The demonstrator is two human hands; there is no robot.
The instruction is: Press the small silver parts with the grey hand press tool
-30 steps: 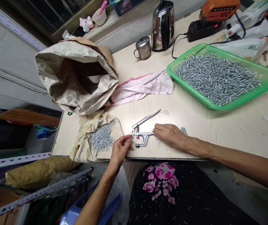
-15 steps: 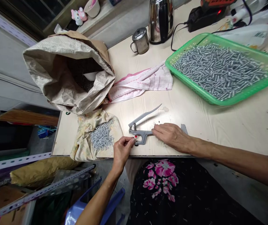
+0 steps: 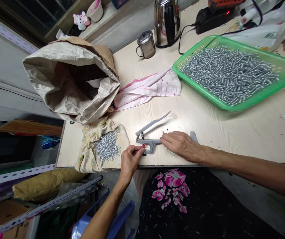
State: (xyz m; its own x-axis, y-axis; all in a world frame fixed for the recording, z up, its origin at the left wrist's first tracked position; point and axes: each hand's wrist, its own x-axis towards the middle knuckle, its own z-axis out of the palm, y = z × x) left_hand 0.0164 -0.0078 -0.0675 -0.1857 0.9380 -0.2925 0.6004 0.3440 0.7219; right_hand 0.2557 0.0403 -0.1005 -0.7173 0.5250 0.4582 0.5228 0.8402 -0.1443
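Note:
Grey snap pliers lie near the table's front edge, handles spread apart, with a small coil spring by the hinge and a red tip in the jaw. My right hand is closed over the lower handle and hides its end. At the jaw, the thumb and forefinger of my left hand are pinched together just beside the red tip. Whatever lies between those fingertips is too small to make out. Left of that hand, a pile of small silver spring-like pieces rests on a patterned cloth.
A green basket full of silver spring-like pieces stands at the right. An open sack with a white scoop is at back left. A pink-white towel, metal mug and kettle stand behind the pliers.
The camera view has shifted slightly, so the table items sit a little further left. Both hands keep almost the same places at the pliers.

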